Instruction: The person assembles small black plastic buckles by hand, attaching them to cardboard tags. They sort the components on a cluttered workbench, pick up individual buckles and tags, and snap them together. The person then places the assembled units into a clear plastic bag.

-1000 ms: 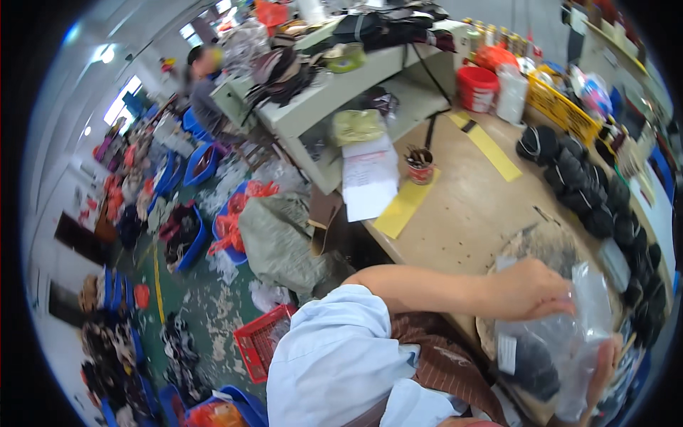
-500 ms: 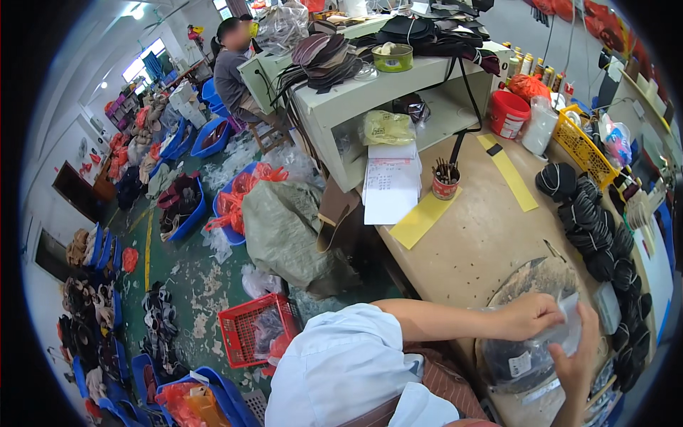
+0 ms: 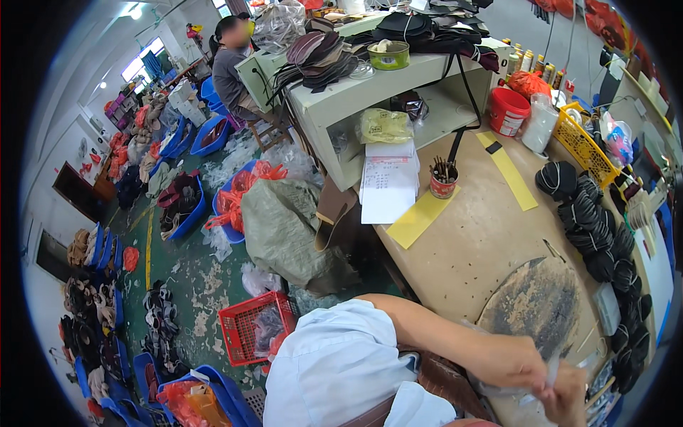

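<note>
At the lower right of the head view, my left hand [image 3: 518, 365] and my right hand [image 3: 567, 393] are close together, fingers closed on a clear plastic bag [image 3: 552, 368]. A strip of the bag stands up between the two hands. Most of the bag and whatever is in it lies hidden under my left hand and forearm. Just beyond the hands is a round, worn wooden board [image 3: 533, 299] with a dark, scuffed top, lying on the tan table [image 3: 455, 277].
Bundles of black cord-tied material [image 3: 587, 220] line the table's right side. Farther off stand a tin of thin tools [image 3: 444, 178], a red bucket [image 3: 509, 112] and a yellow basket [image 3: 585, 146]. A red crate [image 3: 238, 334] sits on the floor at left. A person [image 3: 231, 71] sits in the back.
Both hands have moved down toward me and closer together with the plastic bag. The bag has come off the round board, whose top now shows.
</note>
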Demonstrator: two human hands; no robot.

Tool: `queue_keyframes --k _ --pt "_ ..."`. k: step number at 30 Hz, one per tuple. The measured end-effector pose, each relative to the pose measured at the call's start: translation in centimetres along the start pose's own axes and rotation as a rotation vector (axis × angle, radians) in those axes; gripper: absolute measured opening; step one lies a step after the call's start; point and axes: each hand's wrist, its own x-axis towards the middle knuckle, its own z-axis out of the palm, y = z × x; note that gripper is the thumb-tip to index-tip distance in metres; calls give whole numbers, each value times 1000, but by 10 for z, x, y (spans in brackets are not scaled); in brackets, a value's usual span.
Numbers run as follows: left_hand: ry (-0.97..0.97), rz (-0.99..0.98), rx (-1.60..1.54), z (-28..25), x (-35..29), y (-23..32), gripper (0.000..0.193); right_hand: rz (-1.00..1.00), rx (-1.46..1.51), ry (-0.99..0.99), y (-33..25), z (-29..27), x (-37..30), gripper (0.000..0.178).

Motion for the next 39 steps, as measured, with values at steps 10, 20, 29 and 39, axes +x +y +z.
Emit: queue_keyframes --k 10,20,29,39 --pt "-3 -237 -66 -7 4 0 18 262 412 353 25 28 -45 38" --pt "160 -503 -100 -45 54 -41 18 489 782 382 56 23 -44 46" --pt "202 -192 864 -34 106 -109 29 678 1130 1088 106 80 -67 21" --pt "-178 -547 1081 35 23 -170 47 1061 562 888 74 109 -145 25"
